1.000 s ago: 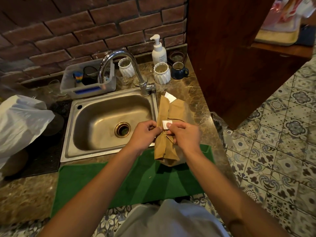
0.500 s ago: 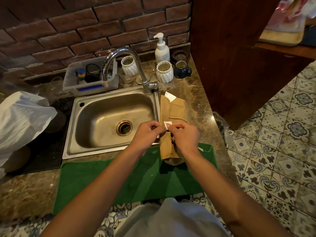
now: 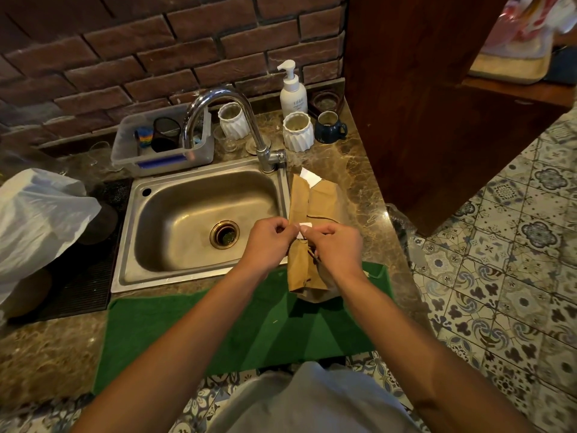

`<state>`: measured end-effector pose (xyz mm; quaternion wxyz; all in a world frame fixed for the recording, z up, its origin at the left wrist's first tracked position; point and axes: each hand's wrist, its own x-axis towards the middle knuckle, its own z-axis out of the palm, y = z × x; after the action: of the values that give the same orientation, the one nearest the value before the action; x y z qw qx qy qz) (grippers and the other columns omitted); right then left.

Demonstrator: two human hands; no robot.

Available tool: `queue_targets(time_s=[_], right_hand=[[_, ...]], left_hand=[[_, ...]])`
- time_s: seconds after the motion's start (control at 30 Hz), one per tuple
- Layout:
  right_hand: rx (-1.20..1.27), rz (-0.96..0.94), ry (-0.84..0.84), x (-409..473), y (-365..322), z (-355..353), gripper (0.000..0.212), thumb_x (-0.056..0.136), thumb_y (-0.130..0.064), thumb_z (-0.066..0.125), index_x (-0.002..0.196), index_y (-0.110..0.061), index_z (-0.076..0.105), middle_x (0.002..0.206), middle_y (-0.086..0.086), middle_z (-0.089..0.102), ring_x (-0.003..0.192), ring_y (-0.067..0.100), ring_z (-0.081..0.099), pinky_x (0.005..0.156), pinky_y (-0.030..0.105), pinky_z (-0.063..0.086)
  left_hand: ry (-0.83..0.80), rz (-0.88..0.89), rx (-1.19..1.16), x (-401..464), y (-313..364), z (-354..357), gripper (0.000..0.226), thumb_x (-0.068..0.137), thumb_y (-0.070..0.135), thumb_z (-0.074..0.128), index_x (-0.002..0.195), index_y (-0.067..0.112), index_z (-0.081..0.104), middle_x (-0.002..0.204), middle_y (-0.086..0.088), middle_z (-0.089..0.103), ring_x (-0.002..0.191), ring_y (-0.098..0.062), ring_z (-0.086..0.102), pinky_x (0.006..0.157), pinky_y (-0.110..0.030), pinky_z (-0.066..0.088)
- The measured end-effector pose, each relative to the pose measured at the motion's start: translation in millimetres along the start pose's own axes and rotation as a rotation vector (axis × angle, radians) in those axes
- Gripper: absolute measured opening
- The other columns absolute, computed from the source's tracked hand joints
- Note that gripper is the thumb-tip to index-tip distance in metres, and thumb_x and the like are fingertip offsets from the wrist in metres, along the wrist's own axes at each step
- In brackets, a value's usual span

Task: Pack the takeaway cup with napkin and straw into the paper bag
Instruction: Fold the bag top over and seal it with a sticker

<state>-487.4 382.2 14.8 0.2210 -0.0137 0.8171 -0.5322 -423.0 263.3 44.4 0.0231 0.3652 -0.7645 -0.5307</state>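
A brown paper bag point(image 3: 315, 201) lies flat on the marble counter just right of the sink, its near end over the green mat. A white napkin corner point(image 3: 310, 177) sticks out at its far end. My left hand point(image 3: 269, 242) and my right hand point(image 3: 334, 246) meet above the bag's middle. Both pinch a small white piece, paper or a sticker point(image 3: 304, 229). The cup and the straw are hidden; something rounded shows under the bag's near end.
A steel sink point(image 3: 199, 270) with a curved tap point(image 3: 218, 101) lies left of the bag. Behind stand white ribbed cups point(image 3: 298, 131), a soap pump bottle point(image 3: 293, 93), a blue mug point(image 3: 329, 129) and a plastic tub point(image 3: 162, 160). A white plastic bag point(image 3: 40, 217) sits far left. A wooden cabinet point(image 3: 421, 104) rises right.
Both hands stay together over the bag, fingers working the small white piece. The view has shifted slightly; the bag has not moved.
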Motion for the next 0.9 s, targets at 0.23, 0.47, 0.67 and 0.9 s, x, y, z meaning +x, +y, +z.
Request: queue_targets(time_s=[0.23,0.47,0.67,0.9], right_hand=[[-0.277,-0.074,-0.054,7.3,-7.4,-9.0,0.047,0.081,-0.063,0.075,0.064,-0.020,0.076,0.058,-0.006,0.069,0.057,0.015,0.066,0.056,0.037,0.055],[-0.506,0.018,-0.160,19.0,-2.1,-23.0,0.070,0.067,-0.081,0.073,0.069,-0.011,0.074,0.069,0.004,0.076,0.060,0.018,0.069,0.062,0.035,0.058],[-0.761,-0.105,-0.112,17.9,-16.3,-32.4,0.060,0.069,-0.080,0.070,0.067,-0.022,0.058,0.071,-0.002,0.070,0.070,0.018,0.070,0.062,0.035,0.059],[-0.858,-0.733,-0.125,36.9,-60.2,-49.1,0.096,0.070,-0.062,0.083,0.151,-0.029,0.042,0.164,0.004,0.034,0.153,0.028,0.027,0.121,0.051,0.031]], left_hand=[[-0.076,0.021,0.057,0.2,-1.8,-3.9,0.027,0.101,0.028,0.060,0.084,0.011,0.071,0.074,-0.003,0.068,0.065,-0.014,0.064,0.060,-0.026,0.053],[-0.094,0.062,0.138,8.3,-0.9,-21.2,0.027,0.101,0.030,0.059,0.080,0.016,0.069,0.075,-0.008,0.072,0.071,-0.025,0.071,0.065,-0.044,0.058],[-0.096,0.118,0.266,10.6,-1.5,-19.5,0.023,0.101,0.033,0.058,0.089,0.015,0.069,0.085,-0.008,0.073,0.083,-0.030,0.070,0.079,-0.052,0.057],[-0.152,0.240,0.430,14.1,7.7,-19.9,0.019,0.100,0.026,0.059,0.102,0.009,0.066,0.093,-0.008,0.068,0.084,-0.025,0.063,0.072,-0.038,0.050]])
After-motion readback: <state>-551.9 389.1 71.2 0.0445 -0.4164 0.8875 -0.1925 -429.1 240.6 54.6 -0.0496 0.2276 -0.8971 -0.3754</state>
